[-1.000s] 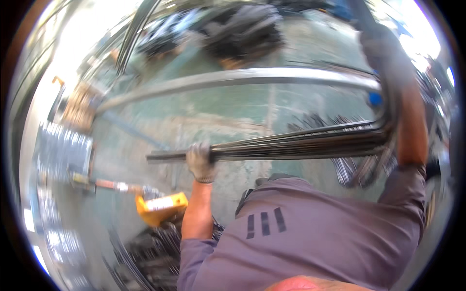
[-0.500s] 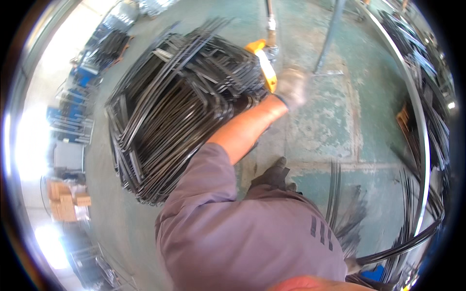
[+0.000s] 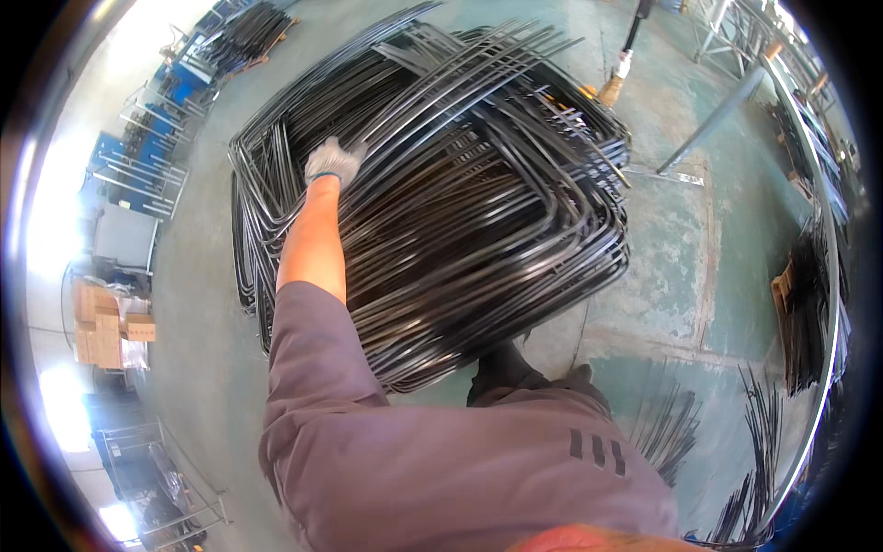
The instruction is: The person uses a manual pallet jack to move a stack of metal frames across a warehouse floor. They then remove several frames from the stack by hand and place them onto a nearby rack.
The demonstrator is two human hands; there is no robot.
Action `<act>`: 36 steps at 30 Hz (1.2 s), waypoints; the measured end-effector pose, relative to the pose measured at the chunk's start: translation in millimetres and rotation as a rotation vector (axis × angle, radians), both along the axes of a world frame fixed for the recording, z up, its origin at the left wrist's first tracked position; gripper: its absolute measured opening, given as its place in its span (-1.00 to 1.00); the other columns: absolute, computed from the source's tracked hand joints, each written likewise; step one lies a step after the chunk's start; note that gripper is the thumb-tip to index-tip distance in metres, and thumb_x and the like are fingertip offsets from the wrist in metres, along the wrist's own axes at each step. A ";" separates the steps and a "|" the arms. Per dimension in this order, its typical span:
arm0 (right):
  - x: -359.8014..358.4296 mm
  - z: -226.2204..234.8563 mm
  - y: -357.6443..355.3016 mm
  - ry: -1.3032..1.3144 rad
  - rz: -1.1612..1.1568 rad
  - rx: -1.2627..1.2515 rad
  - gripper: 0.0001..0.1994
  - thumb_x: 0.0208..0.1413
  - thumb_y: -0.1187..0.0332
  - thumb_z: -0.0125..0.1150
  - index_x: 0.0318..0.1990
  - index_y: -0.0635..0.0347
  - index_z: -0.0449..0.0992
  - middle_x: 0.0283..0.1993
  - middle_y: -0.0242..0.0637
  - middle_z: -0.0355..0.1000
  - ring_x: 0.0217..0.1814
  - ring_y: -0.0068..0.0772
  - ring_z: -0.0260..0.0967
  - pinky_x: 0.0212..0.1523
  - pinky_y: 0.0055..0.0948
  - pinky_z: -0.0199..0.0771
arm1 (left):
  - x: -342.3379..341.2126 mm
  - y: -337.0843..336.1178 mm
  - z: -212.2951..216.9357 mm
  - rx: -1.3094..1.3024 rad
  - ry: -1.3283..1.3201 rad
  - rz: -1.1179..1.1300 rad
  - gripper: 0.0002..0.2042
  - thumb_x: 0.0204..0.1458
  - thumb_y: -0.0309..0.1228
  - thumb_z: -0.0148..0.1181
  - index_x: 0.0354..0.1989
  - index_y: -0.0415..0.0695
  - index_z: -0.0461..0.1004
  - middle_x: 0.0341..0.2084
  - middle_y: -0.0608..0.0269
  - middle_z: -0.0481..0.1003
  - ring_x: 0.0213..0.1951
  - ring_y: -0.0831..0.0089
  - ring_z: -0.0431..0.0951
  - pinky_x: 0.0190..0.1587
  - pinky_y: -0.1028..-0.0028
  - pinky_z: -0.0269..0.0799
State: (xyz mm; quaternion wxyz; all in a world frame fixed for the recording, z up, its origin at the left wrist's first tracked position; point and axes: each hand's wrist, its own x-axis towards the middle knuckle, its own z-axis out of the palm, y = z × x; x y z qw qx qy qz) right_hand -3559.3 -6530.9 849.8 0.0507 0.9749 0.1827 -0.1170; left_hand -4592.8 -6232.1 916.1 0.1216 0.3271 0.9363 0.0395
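A large heap of dark bent metal rods (image 3: pixel 441 221) fills the middle of the head view, its rounded corners stacked over one another. My left hand (image 3: pixel 336 161), in a pale glove, is on the heap's left part. Its fingers look curled over the rods beside several long ones (image 3: pixel 441 87) that slant across the top; the fingertips are partly hidden. Out of view is my right hand. Beyond the heap's far right side hangs a hoist line (image 3: pixel 629 55), with a bit of yellow (image 3: pixel 589 90) low beside it.
A slanted metal post (image 3: pixel 713 120) stands on a flat foot to the right. Loose thin rods (image 3: pixel 671 428) lie at lower right, near a curved rail (image 3: pixel 832 304). Cardboard boxes (image 3: pixel 106 322) and blue racks (image 3: pixel 152 129) line the left. My foot (image 3: pixel 501 368) is close by the heap.
My left hand has moved from beside the yellow piece to the left part of the heap. The heap now appears larger and reaches further right. My right hand has left the lower right edge.
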 end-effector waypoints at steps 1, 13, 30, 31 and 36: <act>-16.0 6.7 18.7 -0.051 0.051 -0.029 -0.20 0.23 0.18 0.53 0.55 0.30 0.34 0.48 0.14 0.49 0.47 0.05 0.50 0.48 -0.06 0.48 | -31.6 -19.0 -15.4 -0.036 -0.061 0.053 -0.12 0.28 0.34 0.12 0.39 -0.32 0.53 0.31 -0.30 0.60 0.41 -0.14 0.57 0.47 0.05 0.45; -636.6 127.9 330.0 0.675 1.837 0.693 -0.24 0.03 0.50 0.62 0.45 0.22 0.49 0.39 0.02 0.55 0.47 0.06 0.51 0.50 -0.10 0.50 | -65.8 -129.6 -36.3 0.025 -0.080 0.003 -0.34 0.46 0.28 -0.07 0.09 -0.07 0.73 0.02 -0.08 0.76 0.17 -0.06 0.73 0.25 0.09 0.60; -953.8 50.9 331.8 0.235 2.838 -0.311 -0.62 0.14 0.49 0.32 0.15 0.14 0.58 0.07 -0.11 0.69 0.20 0.11 0.66 0.18 0.03 0.67 | 12.3 -348.7 -7.9 0.774 0.139 0.441 -0.67 0.34 -0.23 0.45 0.14 -0.16 0.68 -0.05 -0.01 0.75 -0.14 0.23 0.79 0.06 0.24 0.73; -949.4 55.5 331.1 0.232 2.841 -0.301 -0.64 0.15 0.42 0.37 0.12 0.12 0.59 0.03 -0.07 0.71 0.17 0.13 0.67 0.16 0.04 0.66 | 9.2 -375.3 -10.6 0.985 0.001 0.714 -0.65 0.36 -0.21 0.44 0.14 -0.20 0.66 -0.06 0.00 0.75 -0.15 0.25 0.78 0.05 0.25 0.73; -946.6 110.5 333.8 0.336 2.817 -0.204 -0.68 0.14 0.34 0.49 0.04 0.11 0.63 -0.09 -0.09 0.73 0.06 0.15 0.69 0.13 0.05 0.67 | -8.7 -423.1 -18.1 1.384 -0.457 1.016 -0.47 0.46 -0.03 0.28 0.18 -0.36 0.57 0.01 -0.09 0.70 -0.07 0.08 0.75 0.14 0.06 0.71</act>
